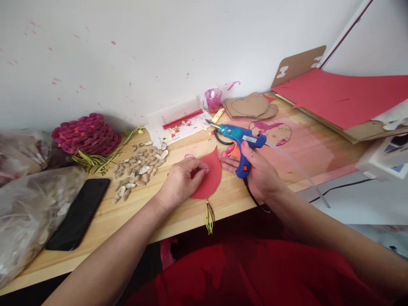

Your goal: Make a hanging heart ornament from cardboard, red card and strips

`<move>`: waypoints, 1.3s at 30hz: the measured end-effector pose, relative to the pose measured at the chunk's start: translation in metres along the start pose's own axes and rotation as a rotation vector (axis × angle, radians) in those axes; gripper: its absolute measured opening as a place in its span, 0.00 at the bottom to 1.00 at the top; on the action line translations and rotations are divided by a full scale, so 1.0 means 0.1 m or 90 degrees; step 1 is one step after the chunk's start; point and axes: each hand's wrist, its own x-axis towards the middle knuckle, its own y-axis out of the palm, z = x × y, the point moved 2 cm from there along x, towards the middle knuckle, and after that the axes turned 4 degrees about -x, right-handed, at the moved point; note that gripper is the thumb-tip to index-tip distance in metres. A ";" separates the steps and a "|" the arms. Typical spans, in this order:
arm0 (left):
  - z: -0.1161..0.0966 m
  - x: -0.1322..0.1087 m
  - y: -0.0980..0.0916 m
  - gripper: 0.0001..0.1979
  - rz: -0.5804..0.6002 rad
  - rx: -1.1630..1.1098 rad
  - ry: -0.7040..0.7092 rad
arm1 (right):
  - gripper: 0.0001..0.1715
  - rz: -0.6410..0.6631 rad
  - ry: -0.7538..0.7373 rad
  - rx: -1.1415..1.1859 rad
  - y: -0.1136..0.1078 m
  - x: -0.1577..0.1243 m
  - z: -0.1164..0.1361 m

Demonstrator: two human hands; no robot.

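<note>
While right hand [263,174] holds glue gun [237,133] — red cutout [212,177] under left hand [182,178].

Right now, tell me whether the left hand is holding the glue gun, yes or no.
No, the right hand holds the blue glue gun, while the left hand is at the red paper.

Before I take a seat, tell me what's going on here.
A person is working at a table with both hands. The right hand grips a glue gun, its nozzle pointing away from the red paper. The left hand is at that paper, thumb and finger pinched together; a tassel shows at the paper's lower end. Peanuts lie loose to the left.
</note>
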 end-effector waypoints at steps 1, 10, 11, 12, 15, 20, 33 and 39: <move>0.02 0.00 0.01 0.07 -0.001 0.005 0.010 | 0.26 -0.001 0.004 -0.003 0.00 0.00 0.01; 0.06 -0.09 0.05 0.22 -0.014 0.122 0.177 | 0.27 0.041 -0.011 -0.039 0.07 0.05 0.06; 0.06 -0.09 0.06 0.21 -0.022 0.147 0.186 | 0.27 0.051 -0.008 -0.032 0.09 0.05 0.06; 0.06 -0.09 0.07 0.21 -0.031 0.172 0.197 | 0.26 0.061 -0.005 -0.024 0.11 0.04 0.06; 0.08 -0.09 0.12 0.19 -0.060 0.227 0.230 | 0.26 0.085 0.007 -0.004 0.17 0.01 0.05; 0.13 -0.08 0.14 0.10 -0.108 0.209 0.247 | 0.23 0.101 0.038 0.019 0.19 -0.01 0.03; 0.12 -0.06 0.02 0.09 -0.105 0.105 0.188 | 0.16 0.025 0.043 -0.192 -0.06 -0.03 0.18; 0.11 -0.06 -0.01 0.08 -0.099 0.100 0.178 | 0.17 0.044 0.014 -0.450 -0.11 -0.05 0.29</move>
